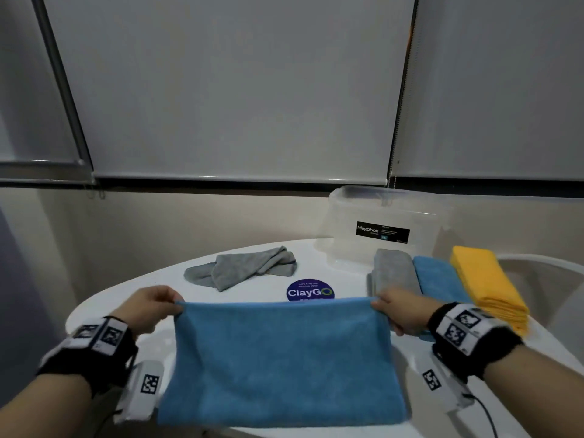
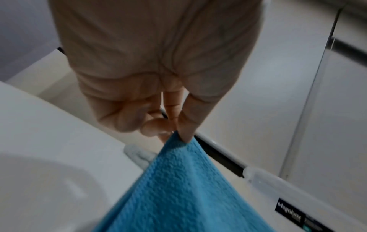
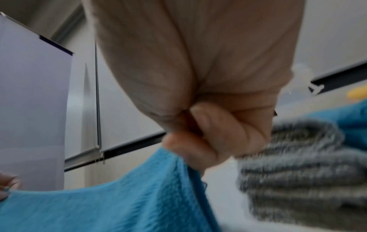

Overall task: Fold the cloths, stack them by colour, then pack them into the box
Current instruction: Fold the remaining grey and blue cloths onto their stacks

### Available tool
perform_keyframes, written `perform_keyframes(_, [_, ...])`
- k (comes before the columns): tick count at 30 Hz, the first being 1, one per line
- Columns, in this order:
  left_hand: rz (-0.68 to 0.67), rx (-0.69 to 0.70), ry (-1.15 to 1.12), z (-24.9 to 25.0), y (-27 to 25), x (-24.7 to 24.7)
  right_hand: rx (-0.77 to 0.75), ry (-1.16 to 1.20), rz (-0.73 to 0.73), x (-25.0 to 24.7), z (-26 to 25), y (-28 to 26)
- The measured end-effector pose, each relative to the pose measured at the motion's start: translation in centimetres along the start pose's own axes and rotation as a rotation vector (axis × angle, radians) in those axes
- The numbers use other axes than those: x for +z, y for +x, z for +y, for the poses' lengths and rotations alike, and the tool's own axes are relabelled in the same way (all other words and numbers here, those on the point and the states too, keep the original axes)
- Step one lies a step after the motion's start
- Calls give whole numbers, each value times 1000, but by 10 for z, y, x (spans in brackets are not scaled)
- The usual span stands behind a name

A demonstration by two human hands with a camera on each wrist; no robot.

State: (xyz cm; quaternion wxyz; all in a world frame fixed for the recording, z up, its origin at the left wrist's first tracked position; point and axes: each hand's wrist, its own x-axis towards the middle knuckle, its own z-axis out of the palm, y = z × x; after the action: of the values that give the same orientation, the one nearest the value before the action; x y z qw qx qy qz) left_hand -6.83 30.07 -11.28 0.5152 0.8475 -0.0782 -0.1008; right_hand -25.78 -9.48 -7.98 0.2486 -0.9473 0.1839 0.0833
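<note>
A blue cloth [image 1: 281,358] hangs stretched between both hands above the near part of the white table [image 1: 246,276]. My left hand [image 1: 155,306] pinches its top left corner, the pinch seen close in the left wrist view [image 2: 178,133]. My right hand [image 1: 398,311] grips the top right corner [image 3: 178,155]. At the right lie a folded grey stack [image 1: 393,271], a folded blue stack [image 1: 437,279] and a folded yellow stack [image 1: 486,279]. A loose grey cloth [image 1: 243,268] lies crumpled at the back centre. The clear plastic box [image 1: 382,229] stands behind the stacks.
A round purple sticker [image 1: 309,290] marks the table's middle. A white chair back [image 1: 550,273] stands at the far right beside the table. Roller blinds [image 1: 234,90] cover the windows behind.
</note>
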Motion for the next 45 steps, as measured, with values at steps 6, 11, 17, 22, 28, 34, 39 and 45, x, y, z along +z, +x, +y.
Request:
perform_keyframes(6, [131, -159, -80, -21, 29, 42, 137, -84, 93, 41, -12, 53])
perform_keyframes(11, [184, -212, -112, -23, 43, 51, 147, -66, 180, 41, -16, 70])
perform_keyframes(17, [213, -184, 6, -23, 48, 47, 192, -127, 176, 35, -8, 83])
perform_keyframes(22, [200, -220, 9, -22, 54, 46, 173, -487, 41, 31, -9, 92])
perform_keyframes(28, [110, -280, -60, -20, 51, 50, 158, -153, 228, 41, -7, 97])
perform_keyframes(34, [-17, 47, 674, 6, 6, 69, -68, -144, 102, 53, -18, 62])
perform_keyframes(39, [-334, 141, 842, 22, -21, 118, -160, -359, -68, 85, -49, 51])
perform_keyframes(45, [-402, 264, 1031, 39, -9, 186, -265, -474, -122, 130, -90, 78])
